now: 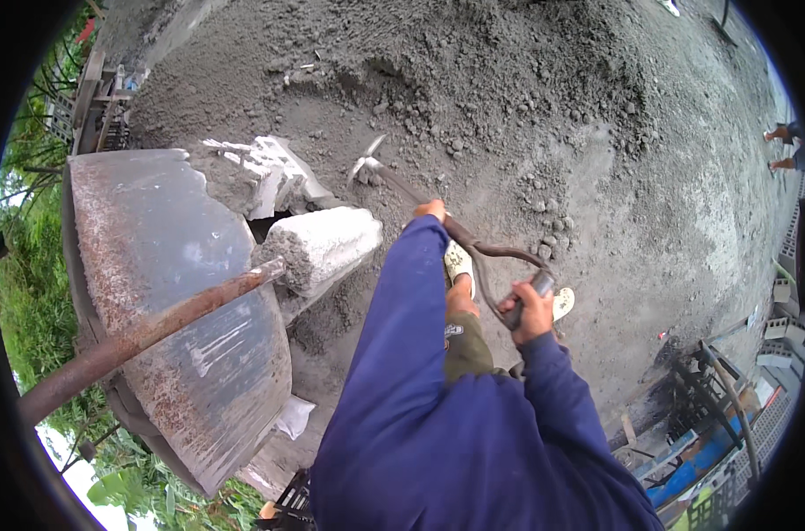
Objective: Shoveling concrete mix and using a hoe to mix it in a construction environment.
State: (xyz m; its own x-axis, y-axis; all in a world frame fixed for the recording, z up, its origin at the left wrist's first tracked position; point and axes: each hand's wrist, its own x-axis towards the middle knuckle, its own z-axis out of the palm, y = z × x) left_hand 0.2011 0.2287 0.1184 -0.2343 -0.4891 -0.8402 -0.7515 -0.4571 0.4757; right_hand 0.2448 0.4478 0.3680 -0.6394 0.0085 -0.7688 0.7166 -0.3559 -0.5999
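I hold a shovel (400, 183) slantwise across the pile of grey sand and gravel. My left hand (431, 210) is closed round its shaft, arm stretched forward. My right hand (531, 311) grips the handle at its upper end, close to my body. The shovel's pale blade (365, 161) is down at the grey material, partly hidden, beside torn whitish paper-like sheets (283, 168). Left of my left forearm lies a thick whitish block-like thing (327, 243); I cannot tell whether it is a bag or solid.
At left stands a big grey metal drum or hopper (185, 257) with rusted edges, a rusty pipe (154, 332) crossing it. A grey mound (526, 71) rises ahead. My light shoes (562, 303) are on the ground. Another person (781, 149) is partly seen far right, near hollow blocks (774, 354).
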